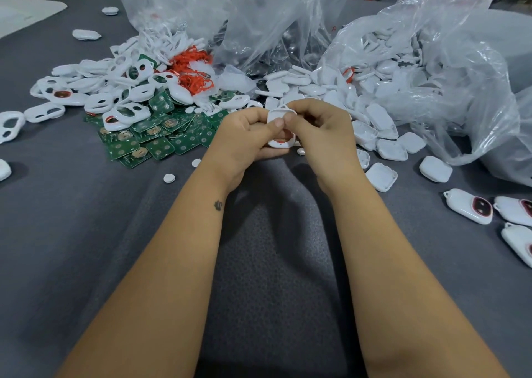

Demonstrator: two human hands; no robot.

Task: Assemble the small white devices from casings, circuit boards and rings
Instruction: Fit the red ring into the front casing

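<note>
Both my hands meet at the table's middle around one small white device [280,141] with a red ring showing at its lower end. My left hand [244,138] grips it from the left and my right hand [322,129] grips it from the right, thumbs pressed together on top. Most of the device is hidden by my fingers. Green circuit boards [152,135] lie in a heap to the left. White front casings with holes [115,89] are piled behind them, next to orange-red rings [193,69]. White back casings [383,135] spill from a bag on the right.
Clear plastic bags [431,60] stand at the back and right. Finished devices [469,206] lie at the right edge. Small white round buttons [169,178] are scattered on the grey cloth [273,248]. Loose casings [10,124] sit far left.
</note>
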